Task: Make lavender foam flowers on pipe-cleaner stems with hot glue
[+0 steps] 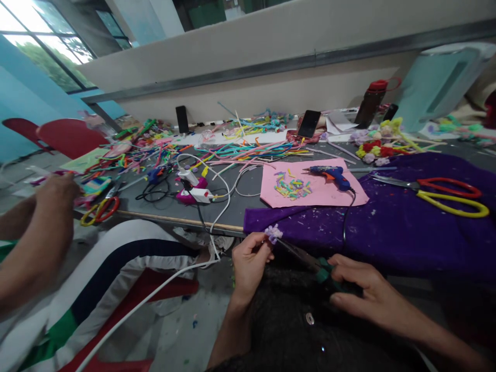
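Observation:
My left hand (pixel 250 263) pinches a small lilac paper flower (pixel 273 233) just below the table's front edge. A thin dark stem (pixel 300 254) runs from the flower down to my right hand (pixel 358 289), which grips its green-wrapped lower end (pixel 322 271) over my dark lap. Both hands hang in front of the purple cloth (pixel 395 232) draped over the table edge.
A blue glue gun (pixel 331 175) and cut paper bits lie on a pink sheet (pixel 310 191). Red and yellow scissors (pixel 445 194) rest on the cloth. Coloured strips, cables and a power strip (pixel 196 192) litter the grey table. A neighbour's arm (pixel 34 232) works at left.

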`<state>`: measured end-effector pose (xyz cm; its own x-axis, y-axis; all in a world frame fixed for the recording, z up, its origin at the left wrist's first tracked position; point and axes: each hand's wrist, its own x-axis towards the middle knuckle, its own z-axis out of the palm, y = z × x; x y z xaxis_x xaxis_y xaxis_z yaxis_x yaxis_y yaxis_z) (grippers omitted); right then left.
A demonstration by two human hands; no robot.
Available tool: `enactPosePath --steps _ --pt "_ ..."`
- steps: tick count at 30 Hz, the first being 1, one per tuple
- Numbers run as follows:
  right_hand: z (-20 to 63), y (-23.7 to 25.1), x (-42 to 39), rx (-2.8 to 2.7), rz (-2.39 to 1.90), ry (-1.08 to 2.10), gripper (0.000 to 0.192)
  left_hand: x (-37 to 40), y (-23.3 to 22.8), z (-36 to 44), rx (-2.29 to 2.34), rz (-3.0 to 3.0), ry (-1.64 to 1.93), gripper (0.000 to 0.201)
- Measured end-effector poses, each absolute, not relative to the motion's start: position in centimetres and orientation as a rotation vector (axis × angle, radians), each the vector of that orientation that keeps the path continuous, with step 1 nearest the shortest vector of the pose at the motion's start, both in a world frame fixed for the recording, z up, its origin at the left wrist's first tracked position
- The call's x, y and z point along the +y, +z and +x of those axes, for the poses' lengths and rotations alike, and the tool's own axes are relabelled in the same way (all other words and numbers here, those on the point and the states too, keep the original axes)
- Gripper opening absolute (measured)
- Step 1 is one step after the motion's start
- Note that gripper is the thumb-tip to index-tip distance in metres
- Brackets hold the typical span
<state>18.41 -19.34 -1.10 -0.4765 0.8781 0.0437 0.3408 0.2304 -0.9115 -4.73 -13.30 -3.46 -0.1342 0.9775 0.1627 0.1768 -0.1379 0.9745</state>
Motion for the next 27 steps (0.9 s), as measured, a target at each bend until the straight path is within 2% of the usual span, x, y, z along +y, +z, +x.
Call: enactPosePath --steps 15,27 --pt "19.2 -0.8 -18.4 -1.647 -1.096 1.764 0.031 -13.7 -3.1 -4.7 1.409 1.630 1.402 0.009" --pt "20.2 0.2 -18.7 -1.913 -1.052 1.491 0.028 -12.9 -3.9 -5.4 1.320 1.294 1.320 0.010"
